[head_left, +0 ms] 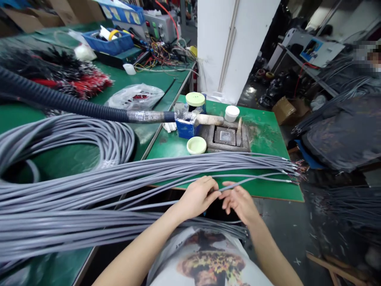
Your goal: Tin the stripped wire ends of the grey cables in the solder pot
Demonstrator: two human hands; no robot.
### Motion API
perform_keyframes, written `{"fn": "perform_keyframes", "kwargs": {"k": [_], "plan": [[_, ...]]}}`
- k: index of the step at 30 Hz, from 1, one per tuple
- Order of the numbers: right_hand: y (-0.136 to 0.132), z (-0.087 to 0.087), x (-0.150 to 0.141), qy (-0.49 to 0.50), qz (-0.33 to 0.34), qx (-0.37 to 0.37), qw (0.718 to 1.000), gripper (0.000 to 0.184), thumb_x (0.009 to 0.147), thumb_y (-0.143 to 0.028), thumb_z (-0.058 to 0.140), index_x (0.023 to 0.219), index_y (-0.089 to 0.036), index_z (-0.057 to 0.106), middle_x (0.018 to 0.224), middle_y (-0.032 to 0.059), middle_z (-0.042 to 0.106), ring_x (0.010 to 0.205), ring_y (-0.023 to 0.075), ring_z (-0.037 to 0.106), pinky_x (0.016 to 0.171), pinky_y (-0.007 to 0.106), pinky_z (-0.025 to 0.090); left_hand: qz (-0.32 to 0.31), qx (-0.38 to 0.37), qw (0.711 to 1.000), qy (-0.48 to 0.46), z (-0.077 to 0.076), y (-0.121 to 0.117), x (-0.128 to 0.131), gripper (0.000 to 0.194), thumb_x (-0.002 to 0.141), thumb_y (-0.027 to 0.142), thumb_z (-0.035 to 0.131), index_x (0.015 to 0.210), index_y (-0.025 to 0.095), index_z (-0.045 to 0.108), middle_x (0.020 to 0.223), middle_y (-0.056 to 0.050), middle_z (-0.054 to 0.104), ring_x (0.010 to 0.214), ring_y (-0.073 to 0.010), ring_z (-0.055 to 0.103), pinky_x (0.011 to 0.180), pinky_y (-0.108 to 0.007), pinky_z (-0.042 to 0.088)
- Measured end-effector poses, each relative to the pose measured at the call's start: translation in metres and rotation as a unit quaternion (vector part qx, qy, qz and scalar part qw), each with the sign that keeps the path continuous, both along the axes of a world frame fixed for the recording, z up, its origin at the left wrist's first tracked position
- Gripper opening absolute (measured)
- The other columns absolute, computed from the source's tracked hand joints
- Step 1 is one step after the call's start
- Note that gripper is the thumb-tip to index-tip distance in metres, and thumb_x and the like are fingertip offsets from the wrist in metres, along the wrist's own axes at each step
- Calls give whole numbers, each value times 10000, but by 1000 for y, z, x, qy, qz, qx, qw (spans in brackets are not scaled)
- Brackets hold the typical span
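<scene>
My left hand (200, 194) is closed on a grey cable (242, 181), with thumb and fingers pinched together near the table's front edge. Just to its right, my right hand (239, 200) has its fingers spread and bent beside the same cable; whether a fingertip touches it I cannot tell. A thick bundle of grey cables (178, 167) runs across the table behind my hands, ending at the right in stripped ends with thin coloured wires (299, 169). A second bundle of grey cables (89, 226) passes low in front, partly behind my left forearm.
Behind the cables sits a solder pot (225, 137), with a ribbed extraction hose (98, 109) reaching toward it. A blue box (186, 128), a pale green dish (196, 145) and a white tub (231, 113) stand nearby. At right, a person (342, 131) sits near more cables.
</scene>
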State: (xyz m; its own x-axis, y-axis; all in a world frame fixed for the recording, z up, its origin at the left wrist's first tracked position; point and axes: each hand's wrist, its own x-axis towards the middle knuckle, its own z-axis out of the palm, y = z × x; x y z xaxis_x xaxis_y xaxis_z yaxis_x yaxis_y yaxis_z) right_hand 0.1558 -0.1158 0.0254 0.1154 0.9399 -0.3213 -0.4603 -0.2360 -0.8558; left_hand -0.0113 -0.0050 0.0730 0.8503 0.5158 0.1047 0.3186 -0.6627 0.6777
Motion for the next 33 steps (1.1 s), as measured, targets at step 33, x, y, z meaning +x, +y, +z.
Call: {"fn": "perform_keyframes", "kwargs": {"k": [33], "plan": [[-5, 71, 7, -589, 150, 130, 783, 276, 937, -289, 454, 1136, -215, 629, 835, 48, 709, 774, 175, 662, 705, 253, 499, 173, -571, 709, -377, -13, -18, 23, 202, 658, 303, 797, 713, 140, 690, 743, -26, 676, 655, -120, 591, 681, -261, 481]]}}
